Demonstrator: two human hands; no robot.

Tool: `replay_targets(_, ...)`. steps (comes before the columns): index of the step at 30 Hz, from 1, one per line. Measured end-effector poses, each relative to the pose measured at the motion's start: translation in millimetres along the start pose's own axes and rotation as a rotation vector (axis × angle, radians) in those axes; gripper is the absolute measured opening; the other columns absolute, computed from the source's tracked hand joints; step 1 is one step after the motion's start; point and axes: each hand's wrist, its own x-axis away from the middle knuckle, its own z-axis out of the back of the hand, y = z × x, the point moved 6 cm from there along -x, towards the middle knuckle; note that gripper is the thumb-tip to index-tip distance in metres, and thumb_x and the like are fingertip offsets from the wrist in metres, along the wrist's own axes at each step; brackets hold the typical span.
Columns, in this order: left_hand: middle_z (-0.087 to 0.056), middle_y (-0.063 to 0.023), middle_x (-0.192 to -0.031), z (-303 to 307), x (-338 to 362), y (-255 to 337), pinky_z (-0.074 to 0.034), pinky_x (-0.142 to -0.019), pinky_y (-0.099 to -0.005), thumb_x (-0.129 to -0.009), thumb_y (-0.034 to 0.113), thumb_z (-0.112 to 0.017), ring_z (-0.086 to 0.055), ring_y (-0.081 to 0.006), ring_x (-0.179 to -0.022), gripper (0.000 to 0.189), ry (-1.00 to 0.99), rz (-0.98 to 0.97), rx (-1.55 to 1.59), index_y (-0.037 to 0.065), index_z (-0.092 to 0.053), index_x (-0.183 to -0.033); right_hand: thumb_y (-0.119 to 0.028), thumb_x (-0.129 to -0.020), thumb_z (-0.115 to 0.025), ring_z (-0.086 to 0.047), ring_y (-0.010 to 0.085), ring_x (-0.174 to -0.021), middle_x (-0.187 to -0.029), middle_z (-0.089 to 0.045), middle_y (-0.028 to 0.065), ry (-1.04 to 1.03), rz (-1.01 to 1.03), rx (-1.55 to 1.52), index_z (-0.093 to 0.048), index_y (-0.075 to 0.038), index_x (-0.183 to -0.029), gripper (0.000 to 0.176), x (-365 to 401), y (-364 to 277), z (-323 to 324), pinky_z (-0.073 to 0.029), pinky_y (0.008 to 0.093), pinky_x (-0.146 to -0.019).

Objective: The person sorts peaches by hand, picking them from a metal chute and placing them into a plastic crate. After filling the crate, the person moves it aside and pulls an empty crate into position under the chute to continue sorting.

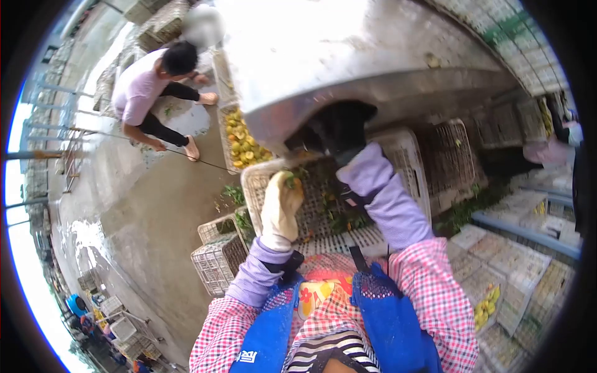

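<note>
1. The left hand [281, 208], in a cream glove, is bent with its fingers curled around a small green and orange piece [292, 181], too blurred to name.
2. The right hand [341, 133], in a black glove, reaches to the dark gap under the front edge of the metal surface [373, 50]. Its fingers merge with the shadow, so I cannot tell whether they are spread or closed, or on what.
3. The piece in the left hand is over the left part of a pale crate [364, 238], which lies just in front of the body, below the surface's front edge.
4. Green leaves [336, 214] lie inside that crate, between the two arms.
5. Ahead and to the left, near the surface's corner, yellow fruit [244, 138] fills another container.
6. Beside the left forearm, slatted crates [214, 264] stand on the wet floor [149, 230].
7. Farther left, a co-worker [140, 93] in a pink top stoops, one hand on a thin dark line [199, 160] that runs toward the fruit container.
8. On the right, greenery [460, 211] lies on the ground, near more crates [479, 245]; some yellow fruit shows among them.
</note>
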Motion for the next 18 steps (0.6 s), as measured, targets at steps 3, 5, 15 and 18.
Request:
replay_targets(3,-0.056,-0.0023,-0.142,22,9,-13,-0.038,-0.109,-0.0405,-0.105,0.041,-0.052,-0.053,-0.0202,-0.129,0.047,0.018,0.034,-0.005,0.015,-0.053,-0.144,-0.034,-0.09,-0.075,-0.065,0.0408,-0.098,-0.106,-0.067,0.0209,-0.151,-0.048,-0.193,-0.065,-0.009,-0.122,0.042,65,49,29,-0.051,0.0509,-0.088)
replay_targets(5,-0.054,-0.0027,-0.144,27,8,-24,-0.033,-0.112,-0.0435,-0.104,0.044,-0.052,-0.051,-0.0217,-0.132,0.05,0.031,0.085,0.01,0.015,-0.052,-0.145,-0.032,-0.088,-0.077,-0.065,0.0382,-0.103,-0.121,-0.065,0.0185,-0.644,-0.22,-0.099,-0.064,-0.012,-0.129,0.047,113,119,5,-0.052,0.0504,-0.09)
replay_targets(15,-0.053,-0.0064,-0.146,31,18,-78,-0.035,-0.113,-0.0487,-0.104,0.05,-0.052,-0.051,-0.0265,-0.133,0.059,-0.054,0.298,-0.212,0.012,-0.047,-0.149,-0.029,-0.083,-0.081,-0.062,0.0367,-0.114,-0.131,-0.06,0.0196,-1.312,-0.22,0.222,-0.056,-0.01,-0.138,0.063,240,177,-101,-0.049,0.0488,-0.099)
replay_targets(18,-0.053,-0.0069,-0.143,40,21,-92,-0.041,-0.108,-0.0448,-0.103,0.049,-0.054,-0.051,-0.0267,-0.133,0.059,-0.069,0.373,-0.244,0.013,-0.045,-0.15,-0.028,-0.082,-0.082,-0.061,0.0362,-0.118,-0.134,-0.058,0.02,-1.292,-0.217,-0.01,-0.054,-0.009,-0.141,0.068,245,166,-87,-0.048,0.0483,-0.101)
